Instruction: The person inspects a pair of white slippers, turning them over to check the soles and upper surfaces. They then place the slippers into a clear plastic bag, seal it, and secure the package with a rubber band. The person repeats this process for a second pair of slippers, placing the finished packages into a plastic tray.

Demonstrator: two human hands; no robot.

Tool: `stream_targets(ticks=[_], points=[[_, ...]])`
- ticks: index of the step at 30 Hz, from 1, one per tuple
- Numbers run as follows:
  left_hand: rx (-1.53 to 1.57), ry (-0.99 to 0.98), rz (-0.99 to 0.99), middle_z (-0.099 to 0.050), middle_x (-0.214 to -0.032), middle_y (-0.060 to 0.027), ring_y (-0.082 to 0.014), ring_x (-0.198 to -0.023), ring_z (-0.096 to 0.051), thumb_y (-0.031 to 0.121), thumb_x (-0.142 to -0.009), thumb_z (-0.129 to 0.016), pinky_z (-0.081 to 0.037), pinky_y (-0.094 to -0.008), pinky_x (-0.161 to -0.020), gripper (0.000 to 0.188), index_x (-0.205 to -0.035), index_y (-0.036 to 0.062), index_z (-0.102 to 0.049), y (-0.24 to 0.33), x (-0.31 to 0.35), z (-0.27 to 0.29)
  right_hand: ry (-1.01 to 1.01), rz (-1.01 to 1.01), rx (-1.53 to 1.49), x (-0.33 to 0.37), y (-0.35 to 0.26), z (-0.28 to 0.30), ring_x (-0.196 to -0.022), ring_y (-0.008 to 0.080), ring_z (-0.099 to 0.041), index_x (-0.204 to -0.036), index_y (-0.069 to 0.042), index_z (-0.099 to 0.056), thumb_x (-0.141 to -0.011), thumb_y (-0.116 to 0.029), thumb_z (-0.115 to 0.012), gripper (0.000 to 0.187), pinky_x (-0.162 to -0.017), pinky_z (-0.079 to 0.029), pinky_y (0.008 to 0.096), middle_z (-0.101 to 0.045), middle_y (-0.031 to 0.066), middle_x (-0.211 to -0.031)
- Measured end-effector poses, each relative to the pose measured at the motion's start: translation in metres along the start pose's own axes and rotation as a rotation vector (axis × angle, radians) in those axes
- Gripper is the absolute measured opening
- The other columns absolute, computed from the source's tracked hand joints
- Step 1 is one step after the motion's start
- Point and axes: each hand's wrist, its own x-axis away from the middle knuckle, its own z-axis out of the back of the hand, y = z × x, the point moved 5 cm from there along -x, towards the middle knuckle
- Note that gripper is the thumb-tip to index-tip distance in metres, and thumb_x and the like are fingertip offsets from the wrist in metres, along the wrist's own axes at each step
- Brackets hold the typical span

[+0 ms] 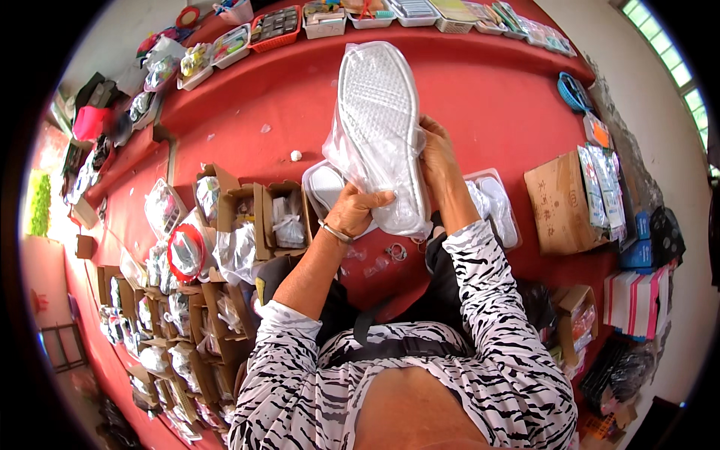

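Note:
A white shoe (377, 112) in a clear plastic bag is held up in front of me, its textured sole facing me and its toe end pointing away. My left hand (358, 211) grips the near end, thumb lying across the sole. Along the right edge, my right hand (439, 159) holds the shoe and the plastic, its fingers partly hidden behind. Below the held shoe, a white container with a white shoe (325, 184) shows beside my left hand. More white wrapped shoes (495, 205) lie in a clear container to the right of my right forearm.
Open cardboard boxes (286, 217) with bagged goods crowd the left. A large carton (562, 204) stands at the right. Baskets (275, 28) line the red ledge at the back. Small rings (396, 251) lie on the red floor between my legs.

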Motion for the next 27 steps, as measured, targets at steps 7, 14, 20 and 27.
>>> stream_targets(ticks=[7,14,20,27], points=[[-0.134,0.060,-0.060,-0.060,-0.111,-0.0133,-0.0243,-0.101,-0.060,-0.009,-0.077,-0.058,-0.049,-0.0383,-0.088,0.050,-0.124,-0.0013,-0.046,0.015,0.002,-0.009,-0.033,0.026,-0.029,0.020,-0.015,-0.007,-0.075,0.0113,-0.060,-0.098,-0.001,-0.062,-0.089,-0.013,-0.055,0.017,-0.067,-0.048,0.0236,-0.065,0.0039,-0.088],[-0.413,0.175,-0.146,-0.061,-0.107,-0.0086,-0.0195,-0.096,-0.059,0.018,-0.088,-0.057,-0.048,-0.0321,-0.083,0.033,-0.116,0.0006,-0.052,0.014,-0.006,0.004,0.032,-0.041,0.222,0.014,0.008,-0.001,-0.091,0.0179,-0.058,-0.112,0.004,-0.055,-0.083,-0.008,-0.062,0.032,-0.081,-0.047,0.0324,-0.062,0.0103,-0.101],[0.085,0.454,-0.317,-0.059,-0.085,-0.0039,-0.0138,-0.077,-0.057,0.022,-0.090,-0.056,-0.048,-0.0295,-0.071,0.020,-0.096,0.0035,-0.057,0.044,-0.011,0.077,0.147,-0.083,0.034,-0.002,-0.003,0.034,-0.087,0.0199,-0.060,-0.107,0.002,-0.057,-0.079,-0.004,-0.065,0.030,-0.079,-0.049,0.0327,-0.062,0.0106,-0.100],[-0.095,0.370,-0.294,-0.059,-0.089,-0.0012,-0.0114,-0.079,-0.056,0.019,-0.087,-0.062,-0.048,-0.0310,-0.072,0.018,-0.099,0.0061,-0.056,0.051,-0.019,0.032,-0.019,0.051,0.166,0.018,-0.010,0.002,-0.090,0.0176,-0.059,-0.110,0.003,-0.055,-0.079,-0.003,-0.064,0.032,-0.083,-0.047,0.0307,-0.062,0.0103,-0.100]])
